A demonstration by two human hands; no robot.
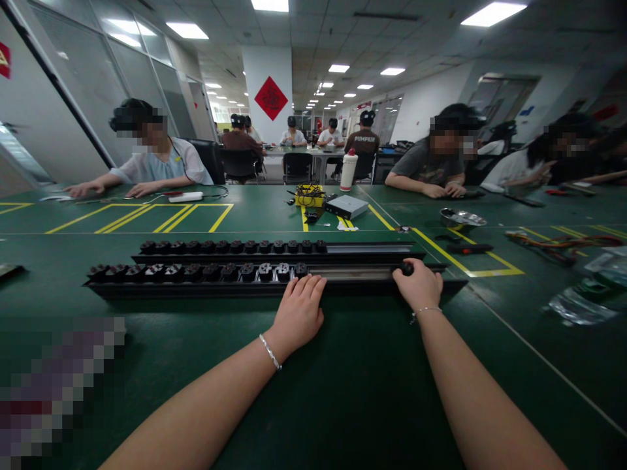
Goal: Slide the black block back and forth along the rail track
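Two long black power tracks lie side by side across the green table. The front track [362, 285] carries a row of black socket modules [210, 271] over its left part, and its right part shows a bare channel. The rear track [377, 249] has a similar row of modules. My left hand [300, 307] lies with its fingers stretched over the front track's near edge, beside the last module [300, 268] in the row. Near the front track's right end, my right hand [420, 285] pinches a small black socket module [406, 268] at the channel; the fingers partly hide it.
Behind the tracks are a grey box [347, 207], a yellow block wrapped in cable [309, 194] and a cup [348, 171]. To the right are a metal bowl [462, 219], cables [548, 240] and clear plastic [588, 294]. Several people sit across the table.
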